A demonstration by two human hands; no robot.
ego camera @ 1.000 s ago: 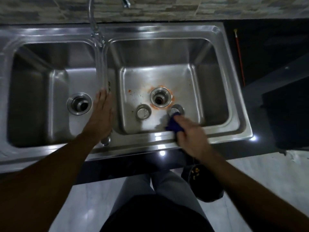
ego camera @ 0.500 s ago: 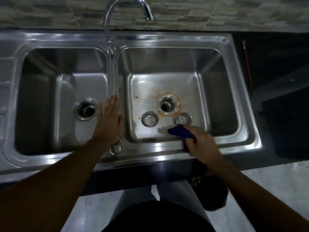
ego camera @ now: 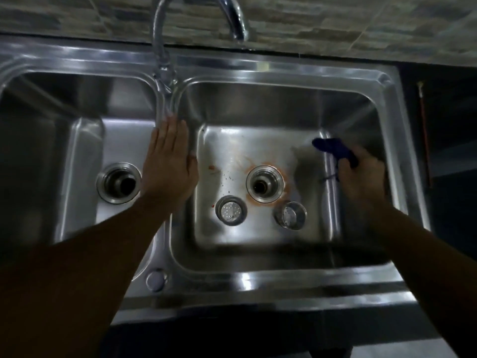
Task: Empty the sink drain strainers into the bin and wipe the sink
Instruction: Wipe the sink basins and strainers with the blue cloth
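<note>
A steel double sink (ego camera: 284, 73) fills the view. My left hand (ego camera: 169, 161) lies flat, fingers apart, on the divider between the two basins. My right hand (ego camera: 361, 174) grips a dark blue cloth (ego camera: 333, 148) against the right wall of the right basin. On that basin's floor sit two steel strainers, one (ego camera: 231, 210) flat with its holes up, the other (ego camera: 291, 215) tilted on its side. Between them lies the open right drain (ego camera: 264, 183), ringed by an orange stain. The left basin's drain (ego camera: 118, 183) is open too.
A curved chrome tap (ego camera: 165, 34) rises from the back of the divider, its spout over the right basin. A tiled wall (ego camera: 335, 24) runs behind. A thin red stick (ego camera: 424, 130) lies on the dark counter at the right. A round cap (ego camera: 155, 280) sits on the front rim.
My right hand has carried the blue cloth from the front of the right basin, near the strainers, up to its right wall. The view has moved closer. My left hand stays on the divider.
</note>
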